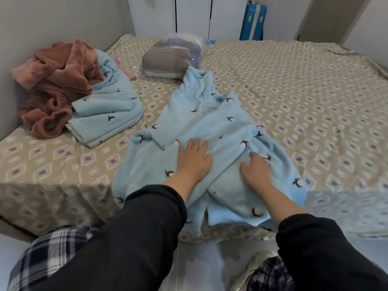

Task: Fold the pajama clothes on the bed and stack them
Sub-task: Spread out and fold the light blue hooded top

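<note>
Here, in the head view, a blue top (210, 127) lies spread out on the bed (294, 91), near the front edge. Its bottom part hangs a little over that edge. The top is wrinkled and not folded yet.

The left hand (194, 158) lies flat on the middle of the top. Its fingers are straight and spread, and it holds nothing.

The right hand (256, 171) rests on the top too, just beside the left one. Its fingertips bend down a little onto a bumpy fold. I cannot tell if they pinch the cloth or only press it.

A folded blue piece (109, 114) sits to the left, well apart from the top. A pink pile (54, 85) leans on it, next to the wall. A clear bag (172, 59) with grey cloth inside lies farther back, touching the top's far end.
</note>
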Action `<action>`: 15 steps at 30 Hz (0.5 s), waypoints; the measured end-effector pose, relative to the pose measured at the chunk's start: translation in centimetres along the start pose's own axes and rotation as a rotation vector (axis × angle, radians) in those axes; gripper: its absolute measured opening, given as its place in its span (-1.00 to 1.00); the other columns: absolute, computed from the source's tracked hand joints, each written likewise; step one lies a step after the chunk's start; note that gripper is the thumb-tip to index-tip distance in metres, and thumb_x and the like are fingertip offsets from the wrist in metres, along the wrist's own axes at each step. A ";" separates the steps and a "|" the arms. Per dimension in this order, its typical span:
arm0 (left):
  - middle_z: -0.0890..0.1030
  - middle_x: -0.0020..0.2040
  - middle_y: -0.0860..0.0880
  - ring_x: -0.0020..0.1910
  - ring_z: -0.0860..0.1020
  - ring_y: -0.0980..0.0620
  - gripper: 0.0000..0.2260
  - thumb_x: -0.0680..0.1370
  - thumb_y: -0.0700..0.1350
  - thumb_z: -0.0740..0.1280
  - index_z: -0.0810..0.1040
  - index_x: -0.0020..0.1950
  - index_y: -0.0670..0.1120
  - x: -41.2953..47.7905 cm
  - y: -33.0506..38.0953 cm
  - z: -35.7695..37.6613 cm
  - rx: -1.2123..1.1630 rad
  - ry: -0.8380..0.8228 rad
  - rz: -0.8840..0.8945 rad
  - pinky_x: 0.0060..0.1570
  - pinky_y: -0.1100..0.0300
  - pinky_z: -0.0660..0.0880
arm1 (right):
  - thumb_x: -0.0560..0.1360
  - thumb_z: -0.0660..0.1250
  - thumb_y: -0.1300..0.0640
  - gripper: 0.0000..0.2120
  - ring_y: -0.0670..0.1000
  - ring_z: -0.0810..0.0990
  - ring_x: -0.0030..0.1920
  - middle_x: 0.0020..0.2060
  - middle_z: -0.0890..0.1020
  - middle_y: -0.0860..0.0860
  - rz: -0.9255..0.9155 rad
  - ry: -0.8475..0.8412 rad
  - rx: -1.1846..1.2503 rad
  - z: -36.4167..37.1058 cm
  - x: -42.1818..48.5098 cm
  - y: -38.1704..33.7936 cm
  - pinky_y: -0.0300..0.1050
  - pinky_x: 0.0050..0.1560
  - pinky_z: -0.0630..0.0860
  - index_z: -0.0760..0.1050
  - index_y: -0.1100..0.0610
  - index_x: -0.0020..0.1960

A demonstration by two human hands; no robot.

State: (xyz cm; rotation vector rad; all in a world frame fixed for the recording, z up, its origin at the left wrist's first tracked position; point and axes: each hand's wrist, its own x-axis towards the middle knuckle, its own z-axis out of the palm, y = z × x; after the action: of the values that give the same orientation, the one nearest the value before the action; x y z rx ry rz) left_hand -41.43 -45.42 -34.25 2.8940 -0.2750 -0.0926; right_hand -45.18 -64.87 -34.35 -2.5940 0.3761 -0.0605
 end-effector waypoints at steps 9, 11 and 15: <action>0.11 0.58 0.01 0.55 0.01 0.03 -0.50 0.60 0.07 0.04 0.14 0.56 0.06 0.2 -1.1 2.4 -0.075 0.200 0.012 0.49 -0.03 -0.13 | 0.48 0.29 0.23 -0.78 0.21 0.48 0.11 0.05 0.57 0.19 -0.155 0.269 0.067 -3.5 6.8 1.9 0.00 0.05 0.39 0.56 0.28 0.09; 0.14 0.57 0.01 0.55 0.03 0.02 -0.49 0.59 0.08 0.04 0.17 0.55 0.06 0.4 -1.2 2.6 -0.090 0.218 0.016 0.49 -0.03 -0.12 | 0.48 0.32 0.18 -0.65 0.19 0.39 0.25 0.21 0.48 0.18 -0.143 0.238 -0.006 -4.0 8.9 2.2 0.01 0.21 0.33 0.48 0.25 0.25; 0.15 0.57 0.02 0.55 0.03 0.04 -0.42 0.52 0.13 -0.05 0.20 0.54 0.06 0.4 -1.3 2.6 -0.119 0.223 0.015 0.49 -0.01 -0.13 | 0.48 0.32 0.13 -0.61 0.22 0.41 0.23 0.19 0.47 0.17 -0.165 0.104 -0.150 -3.2 12.5 2.0 0.06 0.18 0.40 0.43 0.20 0.27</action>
State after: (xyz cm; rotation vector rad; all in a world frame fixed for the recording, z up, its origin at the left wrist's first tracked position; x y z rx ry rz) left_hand -41.02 -44.88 -37.09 2.7518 -0.2415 0.2084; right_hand -34.07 -71.54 -32.91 -2.7731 0.2090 -0.2338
